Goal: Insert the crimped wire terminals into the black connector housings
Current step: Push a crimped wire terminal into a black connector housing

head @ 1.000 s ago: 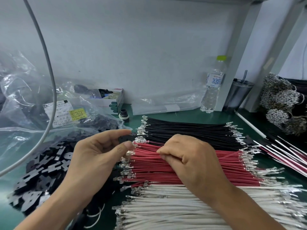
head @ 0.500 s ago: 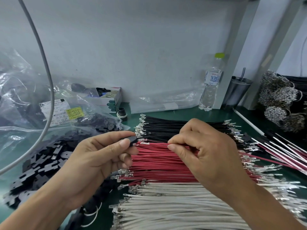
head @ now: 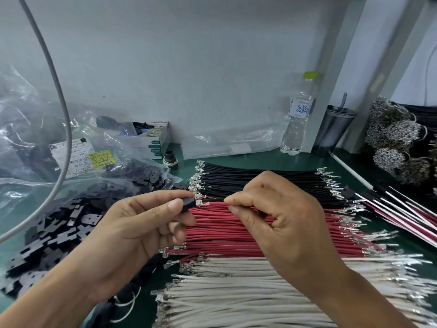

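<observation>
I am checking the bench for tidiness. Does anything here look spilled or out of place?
Yes. Black connector housings lie loose in a heap on the green mat beside the plastic bag. The wire rows look orderly.

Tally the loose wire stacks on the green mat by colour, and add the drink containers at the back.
Black wire stack: 1
Red wire stack: 1
White wire stack: 1
Water bottle: 1
Dark tumbler with straw: 1
Total: 5
</observation>
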{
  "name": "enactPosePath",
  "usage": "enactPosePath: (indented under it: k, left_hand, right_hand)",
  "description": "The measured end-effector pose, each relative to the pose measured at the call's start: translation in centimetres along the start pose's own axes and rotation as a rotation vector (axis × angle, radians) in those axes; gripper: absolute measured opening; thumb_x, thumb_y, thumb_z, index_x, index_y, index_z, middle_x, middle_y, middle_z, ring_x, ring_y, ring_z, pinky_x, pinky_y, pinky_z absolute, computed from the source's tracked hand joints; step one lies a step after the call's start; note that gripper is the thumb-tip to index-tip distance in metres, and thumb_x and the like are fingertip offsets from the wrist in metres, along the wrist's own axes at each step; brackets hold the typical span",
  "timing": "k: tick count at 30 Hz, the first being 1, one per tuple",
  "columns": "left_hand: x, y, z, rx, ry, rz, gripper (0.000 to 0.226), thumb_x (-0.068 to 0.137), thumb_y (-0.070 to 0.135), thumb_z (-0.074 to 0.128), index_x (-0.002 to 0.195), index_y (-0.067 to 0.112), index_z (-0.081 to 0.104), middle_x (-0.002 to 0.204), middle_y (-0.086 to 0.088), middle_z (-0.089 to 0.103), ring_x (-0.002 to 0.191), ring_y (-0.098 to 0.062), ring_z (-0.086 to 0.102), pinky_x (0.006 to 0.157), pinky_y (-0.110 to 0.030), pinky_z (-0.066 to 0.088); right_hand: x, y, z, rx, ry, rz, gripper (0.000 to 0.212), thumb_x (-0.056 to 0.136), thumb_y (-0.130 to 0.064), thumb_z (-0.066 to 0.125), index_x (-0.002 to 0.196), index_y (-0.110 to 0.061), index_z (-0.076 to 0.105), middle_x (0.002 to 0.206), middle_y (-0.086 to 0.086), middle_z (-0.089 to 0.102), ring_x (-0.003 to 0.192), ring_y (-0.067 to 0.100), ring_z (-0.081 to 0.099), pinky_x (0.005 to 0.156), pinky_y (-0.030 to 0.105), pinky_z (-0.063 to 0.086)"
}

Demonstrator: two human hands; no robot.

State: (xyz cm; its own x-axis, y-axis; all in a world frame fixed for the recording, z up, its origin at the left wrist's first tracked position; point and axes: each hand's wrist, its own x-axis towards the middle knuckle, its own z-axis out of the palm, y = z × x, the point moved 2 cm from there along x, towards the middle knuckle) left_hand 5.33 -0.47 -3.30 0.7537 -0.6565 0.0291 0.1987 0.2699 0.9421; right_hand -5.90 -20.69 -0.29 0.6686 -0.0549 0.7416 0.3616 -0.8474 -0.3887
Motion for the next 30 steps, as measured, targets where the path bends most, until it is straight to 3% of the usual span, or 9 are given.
enactPosePath:
  k: [6, 13, 18, 26, 30]
  left_hand:
    - [0.0, -0.1, 0.1, -0.011, -0.019, -0.013, 0.063, 0.063, 0.032, 0.097, 0.114, 0.003, 0.075, 0.084, -0.019, 0.073, 0.065, -0.021, 0.065, 0.062, -0.028, 0.057]
    - [-0.1, 0.0, 0.0, -0.016, -0.030, -0.038, 0.063, 0.061, 0.030, 0.098, 0.112, 0.000, 0.075, 0.082, -0.020, 0.072, 0.063, -0.021, 0.065, 0.061, -0.029, 0.058]
    - [-0.1, -0.4, 0.2, 0.017, -0.006, -0.040, 0.055, 0.066, 0.026, 0.092, 0.111, -0.001, 0.075, 0.081, -0.021, 0.072, 0.062, -0.023, 0.065, 0.060, -0.029, 0.057]
    - [-0.2, -1.0, 1.0, -0.011, 0.034, -0.028, 0.053, 0.066, 0.026, 0.089, 0.109, -0.002, 0.076, 0.079, -0.022, 0.070, 0.061, -0.022, 0.064, 0.060, -0.028, 0.057]
    - [-0.5, -0.9, 1.6, 0.095, 0.064, 0.054, 0.059, 0.061, 0.033, 0.097, 0.112, 0.009, 0.078, 0.087, -0.019, 0.075, 0.067, -0.024, 0.068, 0.065, -0.026, 0.059]
  right_hand:
    - [-0.1, 0.3, 0.0, 0.043, 0.009, 0.004, 0.012, 0.092, -0.025, 0.070, 0.094, -0.019, 0.080, 0.085, -0.012, 0.063, 0.079, 0.012, 0.064, 0.064, 0.030, 0.053]
    - [0.1, 0.3, -0.2, 0.051, -0.037, -0.035, 0.015, 0.091, -0.026, 0.069, 0.092, -0.016, 0.081, 0.082, -0.010, 0.062, 0.074, 0.013, 0.061, 0.063, 0.022, 0.048]
    - [-0.3, 0.3, 0.4, 0.070, -0.109, 0.074, 0.007, 0.091, -0.020, 0.073, 0.093, -0.020, 0.080, 0.084, -0.014, 0.063, 0.080, 0.009, 0.064, 0.067, 0.024, 0.052]
    - [-0.5, -0.7, 1.0, 0.049, -0.101, 0.067, 0.012, 0.092, -0.021, 0.066, 0.093, -0.017, 0.078, 0.087, -0.014, 0.061, 0.081, 0.005, 0.062, 0.069, 0.022, 0.052]
    - [-0.6, -0.7, 1.4, 0.015, -0.097, 0.071, 0.012, 0.093, -0.023, 0.065, 0.094, -0.020, 0.077, 0.088, -0.015, 0.061, 0.081, 0.005, 0.062, 0.068, 0.026, 0.052]
